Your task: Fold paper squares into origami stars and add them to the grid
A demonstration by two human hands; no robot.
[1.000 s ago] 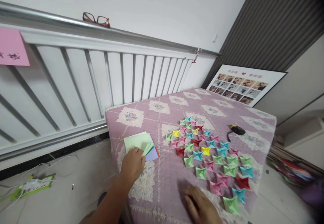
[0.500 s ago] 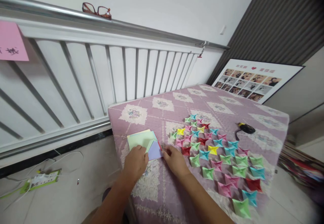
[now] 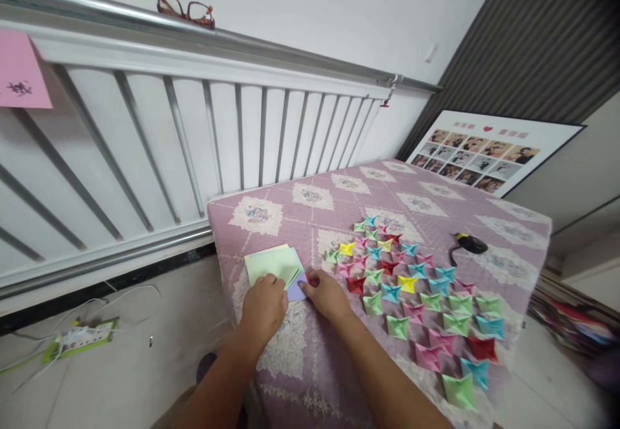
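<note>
A small stack of coloured square paper (image 3: 268, 262) lies near the left edge of the cloth-covered surface, a pale green sheet on top. My left hand (image 3: 265, 305) is closed at the stack's near side, its fingers gripping the green sheet. That sheet's right corner is slightly lifted, and a purple sheet (image 3: 296, 292) shows beneath it. My right hand (image 3: 329, 294) pinches the stack's right edge, thumb on the purple sheet. Red and blue edges peek out there. To the right stand rows of folded paper pieces, among them a yellow one (image 3: 407, 283).
A purple patterned cloth (image 3: 334, 364) covers the surface. A black object with a cord (image 3: 471, 243) lies at the right. Behind runs a white radiator (image 3: 249, 138) below a rail holding glasses (image 3: 186, 12). A power strip (image 3: 80, 340) with cables is on the floor, left.
The green sheet now lies flatter and covers more of the purple one. My right hand has shifted slightly left and up, its thumb coming onto the purple sheet.
</note>
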